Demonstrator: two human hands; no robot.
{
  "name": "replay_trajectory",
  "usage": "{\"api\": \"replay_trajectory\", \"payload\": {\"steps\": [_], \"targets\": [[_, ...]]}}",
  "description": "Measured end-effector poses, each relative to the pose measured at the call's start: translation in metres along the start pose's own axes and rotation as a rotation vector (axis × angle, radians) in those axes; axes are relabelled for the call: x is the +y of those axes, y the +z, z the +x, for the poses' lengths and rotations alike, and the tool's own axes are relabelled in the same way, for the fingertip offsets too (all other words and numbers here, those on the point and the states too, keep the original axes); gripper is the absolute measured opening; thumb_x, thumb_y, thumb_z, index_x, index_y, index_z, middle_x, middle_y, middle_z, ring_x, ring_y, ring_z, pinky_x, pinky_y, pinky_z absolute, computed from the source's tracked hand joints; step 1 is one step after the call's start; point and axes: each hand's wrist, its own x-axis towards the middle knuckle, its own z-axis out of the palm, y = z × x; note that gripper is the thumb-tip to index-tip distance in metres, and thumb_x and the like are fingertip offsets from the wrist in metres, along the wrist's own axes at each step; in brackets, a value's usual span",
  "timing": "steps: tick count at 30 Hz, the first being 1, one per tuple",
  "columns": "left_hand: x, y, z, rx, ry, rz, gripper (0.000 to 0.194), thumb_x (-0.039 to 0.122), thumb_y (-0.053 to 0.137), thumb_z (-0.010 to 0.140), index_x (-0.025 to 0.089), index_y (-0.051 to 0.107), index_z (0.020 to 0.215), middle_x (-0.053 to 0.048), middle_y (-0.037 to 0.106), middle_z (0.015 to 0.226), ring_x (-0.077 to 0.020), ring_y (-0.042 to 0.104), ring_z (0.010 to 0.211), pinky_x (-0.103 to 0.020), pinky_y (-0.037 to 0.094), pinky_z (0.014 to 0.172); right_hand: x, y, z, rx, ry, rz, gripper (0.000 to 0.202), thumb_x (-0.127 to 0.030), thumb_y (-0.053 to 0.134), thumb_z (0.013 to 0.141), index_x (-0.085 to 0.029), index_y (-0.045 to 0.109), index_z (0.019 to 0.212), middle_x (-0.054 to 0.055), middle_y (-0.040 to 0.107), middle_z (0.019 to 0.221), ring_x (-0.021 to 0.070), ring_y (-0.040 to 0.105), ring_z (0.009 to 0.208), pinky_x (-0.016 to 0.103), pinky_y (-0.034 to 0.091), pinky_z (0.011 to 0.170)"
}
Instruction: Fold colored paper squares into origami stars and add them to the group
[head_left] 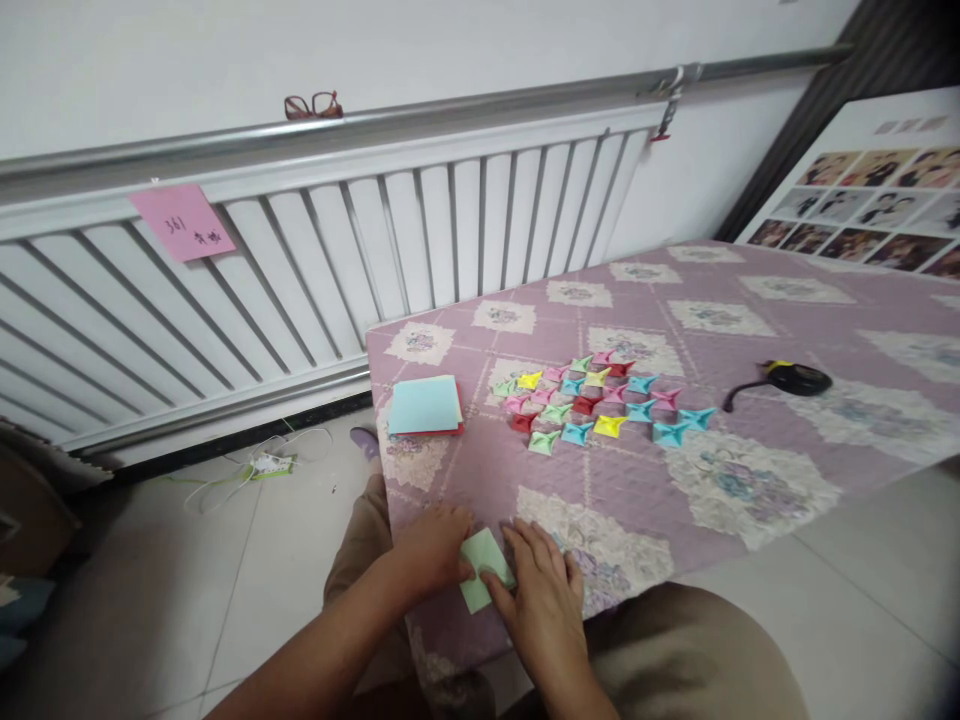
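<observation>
A light green square of origami paper [486, 552] with creases across it lies near the front corner of the table. My left hand [435, 545] has its fingers curled against the paper's left edge, gripping it there. My right hand [541, 592] presses its thumb onto the lower part of the sheet, while its other fingers close along the right edge. Farther back, several small folded paper pieces [586, 404] in pink, red, yellow, green and blue stand in rows. To their left sits a stack of coloured paper [424, 405], with a light blue sheet on top.
A patterned purple tablecloth [480, 470] covers the table. On the right lies a black object with a thin handle or cord [801, 379]. Behind are a white radiator [420, 230], a pipe bearing eyeglasses [313, 106], and a photo board [862, 200]. A power strip [271, 466] rests on the floor.
</observation>
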Motion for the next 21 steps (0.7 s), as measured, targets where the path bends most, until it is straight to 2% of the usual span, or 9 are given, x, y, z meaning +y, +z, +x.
{"api": "replay_trajectory", "payload": {"steps": [8, 17, 21], "targets": [[-0.003, 0.003, -0.002, -0.002, -0.015, -0.044, 0.036, 0.026, 0.069, 0.068, 0.019, 0.055, 0.1, -0.006, 0.064, 0.098, -0.0252, 0.059, 0.089, -0.031, 0.043, 0.071, -0.001, -0.001, 0.0, 0.02, -0.011, -0.003, 0.043, -0.037, 0.056, 0.079, -0.026, 0.055, 0.12, 0.007, 0.054, 0.132, 0.029, 0.041, 0.126, 0.052, 0.025, 0.1], [-0.011, 0.004, 0.006, -0.05, 0.069, -0.093, 0.019, 0.03, 0.067, 0.068, 0.02, 0.064, 0.084, -0.004, 0.068, 0.09, -0.0239, 0.062, 0.083, -0.028, 0.042, 0.066, 0.001, 0.002, -0.001, 0.033, -0.022, -0.02, 0.042, -0.041, 0.057, 0.079, -0.026, 0.056, 0.119, 0.006, 0.054, 0.132, 0.0288, 0.041, 0.126, 0.051, 0.025, 0.101], [-0.015, 0.008, 0.006, -0.042, 0.084, -0.133, 0.018, 0.028, 0.066, 0.068, 0.019, 0.065, 0.084, -0.004, 0.068, 0.09, -0.0227, 0.06, 0.082, -0.027, 0.041, 0.066, 0.0, 0.0, -0.001, 0.022, -0.021, -0.009, 0.04, -0.041, 0.058, 0.08, -0.028, 0.057, 0.118, 0.005, 0.053, 0.133, 0.0281, 0.04, 0.127, 0.051, 0.024, 0.101]]}}
